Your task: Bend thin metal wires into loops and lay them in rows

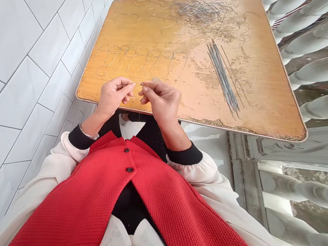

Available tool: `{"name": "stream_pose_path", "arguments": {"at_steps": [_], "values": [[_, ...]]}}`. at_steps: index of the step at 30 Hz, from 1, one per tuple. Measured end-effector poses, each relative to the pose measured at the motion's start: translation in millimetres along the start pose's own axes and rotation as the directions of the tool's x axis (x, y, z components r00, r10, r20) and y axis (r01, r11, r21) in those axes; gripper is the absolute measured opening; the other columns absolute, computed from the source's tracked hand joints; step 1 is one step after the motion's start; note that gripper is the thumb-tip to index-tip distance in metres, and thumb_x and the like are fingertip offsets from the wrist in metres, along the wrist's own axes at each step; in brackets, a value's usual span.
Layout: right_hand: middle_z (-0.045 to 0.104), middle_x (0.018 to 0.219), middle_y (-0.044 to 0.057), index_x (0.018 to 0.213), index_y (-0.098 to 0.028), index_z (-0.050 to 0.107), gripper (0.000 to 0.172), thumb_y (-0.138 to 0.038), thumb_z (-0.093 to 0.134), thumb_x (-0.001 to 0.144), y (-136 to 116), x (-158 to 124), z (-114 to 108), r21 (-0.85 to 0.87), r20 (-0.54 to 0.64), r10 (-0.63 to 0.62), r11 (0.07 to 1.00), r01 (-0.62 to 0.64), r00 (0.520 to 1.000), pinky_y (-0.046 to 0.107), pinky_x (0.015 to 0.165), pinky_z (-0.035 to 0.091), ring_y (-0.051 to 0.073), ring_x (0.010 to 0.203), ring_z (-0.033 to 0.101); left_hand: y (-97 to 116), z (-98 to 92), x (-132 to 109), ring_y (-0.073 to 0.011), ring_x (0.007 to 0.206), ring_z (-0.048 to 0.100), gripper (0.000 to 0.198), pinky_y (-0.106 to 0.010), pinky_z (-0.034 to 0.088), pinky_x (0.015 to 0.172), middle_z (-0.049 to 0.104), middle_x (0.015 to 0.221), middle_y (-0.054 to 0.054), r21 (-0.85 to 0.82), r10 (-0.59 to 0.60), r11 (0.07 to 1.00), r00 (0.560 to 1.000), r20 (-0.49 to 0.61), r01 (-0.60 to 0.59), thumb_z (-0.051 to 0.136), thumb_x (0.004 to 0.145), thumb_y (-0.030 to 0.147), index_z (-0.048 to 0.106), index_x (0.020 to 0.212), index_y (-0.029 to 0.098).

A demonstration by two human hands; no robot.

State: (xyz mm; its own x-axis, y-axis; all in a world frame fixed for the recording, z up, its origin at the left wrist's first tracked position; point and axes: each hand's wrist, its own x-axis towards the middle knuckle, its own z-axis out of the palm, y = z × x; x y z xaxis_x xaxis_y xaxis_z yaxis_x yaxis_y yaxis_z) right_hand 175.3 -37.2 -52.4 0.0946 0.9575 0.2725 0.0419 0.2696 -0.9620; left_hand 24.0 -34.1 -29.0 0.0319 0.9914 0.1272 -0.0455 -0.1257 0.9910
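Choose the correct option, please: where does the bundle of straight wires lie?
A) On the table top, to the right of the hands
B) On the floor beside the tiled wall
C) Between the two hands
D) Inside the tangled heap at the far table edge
A. The bundle of straight wires lies slanted on the wooden table top, to the right of the right hand.

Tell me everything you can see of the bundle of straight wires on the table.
The bundle of straight wires is a narrow, loose sheaf of thin, grey, metal-looking strands. It lies flat and diagonally on the right part of the orange-brown wooden tabletop, slanting toward the near edge. Its strands fan slightly, and a few lie apart from the main sheaf. No hand touches it.
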Motion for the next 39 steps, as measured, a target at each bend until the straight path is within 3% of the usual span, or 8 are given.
{"name": "stream_pose_path", "arguments": {"at_steps": [6,15,19,24,33,39], "values": [[0.071,0.069,0.001,0.086,-0.016,0.074,0.045,-0.06,0.079,0.076,-2.6,-0.7,-2.4,0.089,0.094,0.066,0.993,-0.074,0.993,0.022,0.05,0.053,0.008,0.05,0.059,4.5,-5.9,3.0,-0.002,0.044,0.051,0.022,-0.015,0.04,0.045,0.063,0.058,0.006,-0.006,-0.006,1.0,1.0,0.015,0.006,0.078,0.086,0.032,0.067,0.075,0.017],[0.069,0.067,0.001,0.079,-0.017,0.071,0.034,-0.049,0.077,0.083,-4.2,0.2,-1.3,0.066,0.016,0.09,0.994,-0.091,0.996,0.021,0.049,0.052,0.008,0.049,0.059,-3.5,-7.9,-6.4,-0.0059,0.061,0.064,0.021,-0.016,0.045,0.05,0.075,0.082,-0.001,-0.106,-0.048,0.992,0.982,0.182,0.068,0.08,0.084,0.038,0.072,0.089,0.019],[0.069,0.067,0.001,0.08,-0.017,0.071,0.029,-0.045,0.077,0.084,-6.6,0.2,-1.0,0.07,0.014,0.1,0.992,-0.101,0.995,0.021,0.05,0.053,0.008,0.049,0.059,-11.4,-7.2,-6.7,-0.0067,0.067,0.066,0.024,-0.017,0.046,0.052,0.078,0.091,-0.003,-0.085,0.035,0.996,0.984,0.174,-0.021,0.077,0.086,0.043,0.074,0.081,0.019],[0.068,0.065,0.0,0.079,-0.017,0.071,0.03,-0.045,0.078,0.083,-6.0,1.1,0.0,0.117,0.005,0.094,0.989,-0.094,0.996,0.021,0.05,0.054,0.008,0.048,0.059,-24.3,-7.6,-1.9,-0.0103,0.074,0.072,0.032,-0.018,0.05,0.056,0.078,0.088,-0.003,-0.169,0.088,0.984,0.981,0.173,-0.059,0.078,0.083,0.052,0.074,0.085,0.02],[0.073,0.071,0.002,0.085,-0.017,0.073,0.045,-0.061,0.078,0.079,-3.4,-1.6,-4.2,0.161,0.1,0.088,0.982,-0.104,0.991,0.022,0.052,0.056,0.01,0.052,0.064,-20.8,-7.4,-2.3,-0.0106,0.077,0.075,0.029,-0.018,0.052,0.06,0.079,0.088,-0.003,-0.136,0.032,0.99,0.997,0.076,-0.021,0.077,0.085,0.047,0.071,0.086,0.019],[0.075,0.073,0.002,0.085,-0.017,0.074,0.043,-0.058,0.083,0.074,-3.0,-4.4,-6.3,0.198,0.127,0.131,0.968,-0.154,0.983,0.023,0.055,0.058,0.009,0.053,0.065,-17.0,-7.0,-3.3,-0.0109,0.077,0.075,0.037,-0.018,0.052,0.06,0.078,0.088,-0.003,-0.146,0.027,0.989,0.996,0.089,-0.014,0.078,0.082,0.054,0.07,0.088,0.018]]}}
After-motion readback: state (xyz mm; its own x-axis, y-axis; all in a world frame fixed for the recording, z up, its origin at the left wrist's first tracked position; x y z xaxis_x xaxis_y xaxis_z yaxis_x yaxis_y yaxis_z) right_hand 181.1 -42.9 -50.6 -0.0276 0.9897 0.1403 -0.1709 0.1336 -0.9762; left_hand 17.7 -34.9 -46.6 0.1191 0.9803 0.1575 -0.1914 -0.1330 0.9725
